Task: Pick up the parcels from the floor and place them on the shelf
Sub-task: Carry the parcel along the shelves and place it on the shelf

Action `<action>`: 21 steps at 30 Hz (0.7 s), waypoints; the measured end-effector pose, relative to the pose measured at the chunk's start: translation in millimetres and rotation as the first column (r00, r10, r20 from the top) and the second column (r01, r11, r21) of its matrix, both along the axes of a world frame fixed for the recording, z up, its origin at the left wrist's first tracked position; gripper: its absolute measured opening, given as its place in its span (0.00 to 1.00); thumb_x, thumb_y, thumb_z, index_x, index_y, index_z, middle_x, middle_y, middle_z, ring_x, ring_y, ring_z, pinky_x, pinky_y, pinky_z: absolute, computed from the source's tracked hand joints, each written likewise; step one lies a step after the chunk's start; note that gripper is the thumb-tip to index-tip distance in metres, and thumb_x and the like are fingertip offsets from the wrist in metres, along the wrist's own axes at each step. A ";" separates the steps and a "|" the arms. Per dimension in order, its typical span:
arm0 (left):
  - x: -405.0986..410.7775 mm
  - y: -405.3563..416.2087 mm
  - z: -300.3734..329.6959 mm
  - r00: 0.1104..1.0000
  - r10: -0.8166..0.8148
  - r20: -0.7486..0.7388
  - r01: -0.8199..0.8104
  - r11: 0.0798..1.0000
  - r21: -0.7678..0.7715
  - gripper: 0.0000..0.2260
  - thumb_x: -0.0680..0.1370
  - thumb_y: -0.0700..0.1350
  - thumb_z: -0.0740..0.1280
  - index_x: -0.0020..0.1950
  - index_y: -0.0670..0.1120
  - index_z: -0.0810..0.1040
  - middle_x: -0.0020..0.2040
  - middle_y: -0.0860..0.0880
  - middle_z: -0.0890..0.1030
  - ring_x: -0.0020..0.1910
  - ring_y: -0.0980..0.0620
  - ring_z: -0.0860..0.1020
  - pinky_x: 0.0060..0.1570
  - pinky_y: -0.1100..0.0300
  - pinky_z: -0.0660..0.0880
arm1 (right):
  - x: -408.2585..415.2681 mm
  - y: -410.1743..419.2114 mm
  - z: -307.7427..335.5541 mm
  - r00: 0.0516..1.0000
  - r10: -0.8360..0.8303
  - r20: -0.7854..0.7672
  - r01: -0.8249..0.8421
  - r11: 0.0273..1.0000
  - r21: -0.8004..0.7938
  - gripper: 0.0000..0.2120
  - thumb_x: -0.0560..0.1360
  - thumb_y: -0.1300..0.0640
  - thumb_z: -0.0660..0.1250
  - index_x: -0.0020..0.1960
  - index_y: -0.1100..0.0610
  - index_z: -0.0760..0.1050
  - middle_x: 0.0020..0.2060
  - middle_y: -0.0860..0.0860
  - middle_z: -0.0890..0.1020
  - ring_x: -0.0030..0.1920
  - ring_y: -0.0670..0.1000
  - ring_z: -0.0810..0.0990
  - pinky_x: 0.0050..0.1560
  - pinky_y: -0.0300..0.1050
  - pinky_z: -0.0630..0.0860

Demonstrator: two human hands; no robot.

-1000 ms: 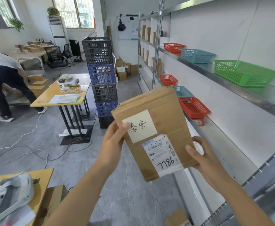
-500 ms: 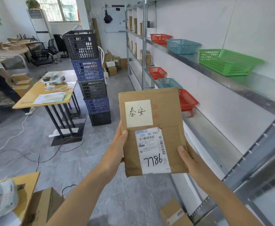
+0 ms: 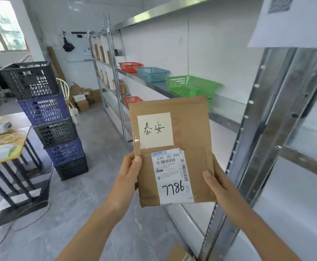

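A flat brown cardboard parcel [image 3: 172,147] is held upright in front of the person, its face turned to the camera, with a pale square handwritten note [image 3: 155,130] taped near the top and a white shipping label [image 3: 172,176] marked 7786 below it. The left hand [image 3: 129,172] grips the parcel's left edge, thumb on the front and fingers [image 3: 138,160] wrapped behind; the right hand [image 3: 219,187] grips the lower right edge in the same way, so both sets of fingers are closed on the parcel. The parcel is clear of the floor and not yet on anything, and it hangs in front of the long metal shelf [image 3: 225,110] that runs along the white wall on the right. On that shelf stand a green plastic basket [image 3: 191,87], a blue plastic basket [image 3: 152,73] beyond it and a red plastic basket [image 3: 130,66] farther back. The pick-up looks done, and the step in hand seems to be reading the labels to choose a place. The next move would call for carrying the parcel right and forward past the steel upright [image 3: 263,140] and setting it down flat on the shelf or in a basket. Another cardboard piece [image 3: 178,253] lies low by the shelf foot, perhaps a further parcel.
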State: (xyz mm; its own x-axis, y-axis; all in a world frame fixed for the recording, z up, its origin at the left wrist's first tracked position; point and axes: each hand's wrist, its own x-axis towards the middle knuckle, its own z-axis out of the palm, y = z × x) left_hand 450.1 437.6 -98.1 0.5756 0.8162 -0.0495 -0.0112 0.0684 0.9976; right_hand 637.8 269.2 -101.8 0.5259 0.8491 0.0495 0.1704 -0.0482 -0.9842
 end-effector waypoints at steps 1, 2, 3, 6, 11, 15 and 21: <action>5.4 -2.7 4.6 0.999 -0.035 0.006 0.034 0.999 0.005 0.12 0.85 0.58 0.56 0.65 0.60 0.74 0.53 0.68 0.86 0.54 0.69 0.83 0.51 0.64 0.74 | 1.9 -6.6 3.4 0.999 -0.034 0.010 0.034 0.999 0.017 0.27 0.74 0.34 0.60 0.70 0.20 0.56 0.61 0.17 0.75 0.62 0.26 0.76 0.61 0.32 0.76; 10.7 -4.1 10.1 0.997 -0.071 0.013 0.071 0.997 0.019 0.12 0.85 0.57 0.55 0.65 0.62 0.74 0.53 0.69 0.85 0.53 0.71 0.82 0.51 0.66 0.74 | 2.7 -12.3 7.7 0.998 -0.063 0.026 0.062 0.997 0.039 0.28 0.74 0.34 0.60 0.71 0.20 0.56 0.62 0.19 0.75 0.63 0.28 0.76 0.63 0.35 0.76; 15.5 -4.9 16.2 0.994 -0.105 0.016 0.104 0.994 0.033 0.12 0.86 0.57 0.54 0.65 0.62 0.73 0.52 0.71 0.85 0.52 0.73 0.82 0.51 0.67 0.74 | 1.8 -18.6 12.7 0.995 -0.091 0.035 0.089 0.994 0.062 0.29 0.74 0.34 0.61 0.72 0.21 0.56 0.62 0.20 0.77 0.63 0.30 0.78 0.64 0.37 0.76; 25.8 -10.7 27.2 0.977 -0.209 0.040 0.208 0.978 0.022 0.14 0.86 0.58 0.53 0.66 0.64 0.74 0.54 0.70 0.86 0.54 0.71 0.82 0.54 0.62 0.76 | -9.7 -39.5 23.7 0.986 -0.163 0.037 0.158 0.980 0.118 0.30 0.74 0.34 0.62 0.73 0.22 0.57 0.63 0.24 0.79 0.64 0.34 0.80 0.60 0.36 0.80; 28.1 -34.8 28.6 0.903 -0.415 0.108 0.419 0.908 -0.017 0.20 0.81 0.61 0.57 0.69 0.58 0.76 0.57 0.60 0.88 0.54 0.61 0.86 0.51 0.59 0.82 | -55.5 -85.3 30.7 0.950 -0.312 0.006 0.306 0.935 0.181 0.30 0.79 0.42 0.62 0.79 0.30 0.58 0.66 0.29 0.80 0.64 0.36 0.81 0.60 0.41 0.82; 26.6 -63.3 16.4 0.804 -0.583 0.120 0.586 0.810 0.007 0.25 0.77 0.65 0.60 0.71 0.58 0.75 0.59 0.57 0.88 0.57 0.58 0.86 0.46 0.59 0.84 | -98.4 -132.8 25.0 0.886 -0.463 0.022 0.454 0.876 0.166 0.27 0.84 0.51 0.59 0.78 0.32 0.59 0.61 0.27 0.82 0.60 0.32 0.82 0.50 0.30 0.80; 39.5 -151.1 24.5 0.620 -0.777 0.112 0.781 0.624 0.007 0.21 0.77 0.63 0.63 0.69 0.62 0.74 0.65 0.55 0.85 0.63 0.51 0.83 0.63 0.41 0.79 | -154.1 -237.7 26.7 0.687 -0.727 -0.008 0.717 0.676 0.170 0.26 0.81 0.44 0.66 0.77 0.34 0.64 0.70 0.40 0.79 0.67 0.48 0.81 0.61 0.49 0.81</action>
